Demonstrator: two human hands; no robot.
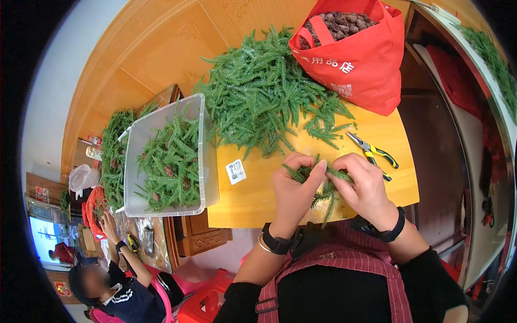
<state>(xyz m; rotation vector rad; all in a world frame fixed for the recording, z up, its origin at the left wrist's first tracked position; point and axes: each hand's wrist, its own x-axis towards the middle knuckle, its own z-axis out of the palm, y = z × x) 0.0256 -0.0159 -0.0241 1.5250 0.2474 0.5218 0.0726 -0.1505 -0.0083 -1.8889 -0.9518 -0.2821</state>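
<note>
Near the front edge of the yellow table (258, 207), my left hand (297, 185) and my right hand (362, 183) pinch a green artificial pine sprig (326, 195) between them. Its needled tips stick out above and below my fingers. Both hands are closed, thumbs close together; whatever else the fingertips hold is hidden. Just beyond my right hand lie pliers (374, 153) with yellow and black handles. A large heap of loose pine sprigs (258, 91) covers the far part of the table, and a few small sprigs (326, 121) lie at its right edge.
Left of the heap stands a clear plastic bin (207, 183) with sprigs and pine cones (168, 170). A red bag (361, 75) full of brown cones (344, 24) stands far right. A white label (235, 171) lies on the table. At far left another person (129, 285) sits reaching toward more greenery.
</note>
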